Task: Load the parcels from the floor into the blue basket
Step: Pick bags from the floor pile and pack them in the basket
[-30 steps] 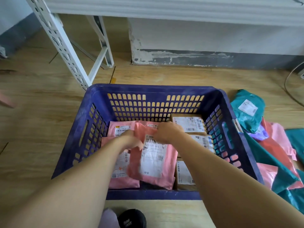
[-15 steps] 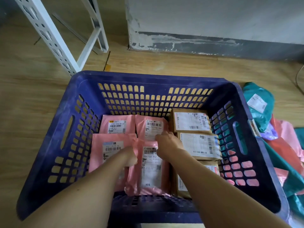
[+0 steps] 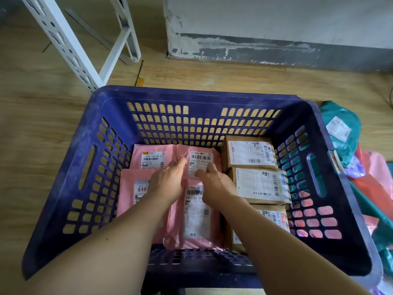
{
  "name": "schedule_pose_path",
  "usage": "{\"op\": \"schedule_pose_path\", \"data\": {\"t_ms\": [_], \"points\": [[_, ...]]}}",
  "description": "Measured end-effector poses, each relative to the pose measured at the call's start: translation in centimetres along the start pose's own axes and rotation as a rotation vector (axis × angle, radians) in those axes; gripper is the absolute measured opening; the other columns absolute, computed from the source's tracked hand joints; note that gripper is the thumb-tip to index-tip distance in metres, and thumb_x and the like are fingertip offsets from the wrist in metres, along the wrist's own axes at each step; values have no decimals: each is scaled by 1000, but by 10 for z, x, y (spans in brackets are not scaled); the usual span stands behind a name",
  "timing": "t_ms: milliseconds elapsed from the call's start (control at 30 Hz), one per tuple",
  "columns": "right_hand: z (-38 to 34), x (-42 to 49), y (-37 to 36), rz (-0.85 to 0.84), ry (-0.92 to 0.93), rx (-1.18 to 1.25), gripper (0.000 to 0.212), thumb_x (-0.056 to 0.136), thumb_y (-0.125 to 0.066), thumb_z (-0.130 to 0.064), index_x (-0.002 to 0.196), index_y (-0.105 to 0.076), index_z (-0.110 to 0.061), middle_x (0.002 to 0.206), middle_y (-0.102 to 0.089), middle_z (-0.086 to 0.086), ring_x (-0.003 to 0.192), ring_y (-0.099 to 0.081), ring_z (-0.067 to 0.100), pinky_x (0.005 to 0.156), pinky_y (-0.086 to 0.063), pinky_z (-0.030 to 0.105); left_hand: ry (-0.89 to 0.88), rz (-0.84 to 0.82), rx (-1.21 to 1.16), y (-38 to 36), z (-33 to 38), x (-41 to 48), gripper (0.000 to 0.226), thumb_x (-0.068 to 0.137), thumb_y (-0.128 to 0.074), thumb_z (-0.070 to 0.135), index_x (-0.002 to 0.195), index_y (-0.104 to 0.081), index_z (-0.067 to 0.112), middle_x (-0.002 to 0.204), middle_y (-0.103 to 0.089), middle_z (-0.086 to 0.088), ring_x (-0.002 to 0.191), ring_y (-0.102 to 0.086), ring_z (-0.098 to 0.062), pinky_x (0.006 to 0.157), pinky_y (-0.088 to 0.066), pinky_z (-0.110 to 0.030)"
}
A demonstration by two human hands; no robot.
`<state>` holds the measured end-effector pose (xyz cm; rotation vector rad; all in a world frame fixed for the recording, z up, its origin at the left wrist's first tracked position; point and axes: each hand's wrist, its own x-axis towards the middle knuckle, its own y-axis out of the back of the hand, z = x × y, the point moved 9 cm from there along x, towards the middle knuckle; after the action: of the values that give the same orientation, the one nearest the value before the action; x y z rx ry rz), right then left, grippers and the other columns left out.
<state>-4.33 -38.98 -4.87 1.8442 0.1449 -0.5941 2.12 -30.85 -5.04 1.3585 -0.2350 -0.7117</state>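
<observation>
The blue basket [image 3: 110, 158] stands on the wooden floor in front of me. Inside lie several pink mailer parcels on the left, the nearest one [image 3: 196, 220] flat on the bottom, and three brown cardboard boxes [image 3: 260, 184] in a row on the right. My left hand [image 3: 168, 182] and my right hand [image 3: 214, 179] hover inside the basket over the top edge of the near pink parcel, fingers apart, holding nothing. More parcels lie on the floor to the right: a teal one [image 3: 340, 133] and pink ones [image 3: 376, 173].
A white metal rack leg [image 3: 70, 47] stands on the floor behind the basket's left corner. A grey-based wall [image 3: 255, 50] runs behind. A cable [image 3: 390, 101] lies at the far right edge.
Both hands have let go of the pink parcel, which now lies flat in the basket. The hands have opened and shifted slightly toward the far side. The view has moved closer.
</observation>
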Motion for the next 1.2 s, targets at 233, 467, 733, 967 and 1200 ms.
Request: {"op": "schedule_pose_path", "data": {"t_ms": [233, 467, 733, 967, 1200], "points": [[10, 6, -8, -74, -67, 123, 43, 84, -53, -7, 124, -55, -23, 124, -52, 5, 110, -56, 25, 86, -52, 34, -36, -270, -48, -39, 0, -2, 41, 84, -53, 4, 123, -54, 17, 112, -57, -7, 94, -62, -28, 75, -54, -37], [10, 11, -28, -259, -74, 129, 56, 84, -50, -8, 134, -49, -31, 129, -56, 5, 115, -55, 25, 92, -52, 36, 9, -492, -54, -57, -1, -6, 32, 91, -52, 17, 123, -52, 14, 113, -59, -6, 90, -61, -25, 70, -46, -31], [7, 5, -24, -250, -47, 152, 53, 83, -49, -6, 132, -50, -27, 129, -56, 7, 117, -53, 28, 94, -50, 36, 103, -406, -72, -41, -2, -5, 43, 95, -42, 14, 137, -35, 16, 123, -58, -9, 97, -61, -26, 80, -51, -37], [22, -4, 8, -102, -159, 311, 45, 91, -51, -17, 135, -48, -25, 132, -53, 8, 110, -58, 24, 88, -53, 31, 84, -270, -12, -7, 12, -8, 47, 91, -45, 10, 136, -39, 20, 110, -64, -4, 88, -60, -22, 67, -45, -30], [30, -22, 47, 45, -177, 461, 47, 87, -51, -4, 129, -55, -23, 122, -59, 5, 87, -57, 15, 68, -50, 21, 15, -156, -7, 23, 43, -3, 31, 92, -52, 22, 123, -50, 21, 114, -62, -3, 81, -57, -19, 64, -41, -28]]}}
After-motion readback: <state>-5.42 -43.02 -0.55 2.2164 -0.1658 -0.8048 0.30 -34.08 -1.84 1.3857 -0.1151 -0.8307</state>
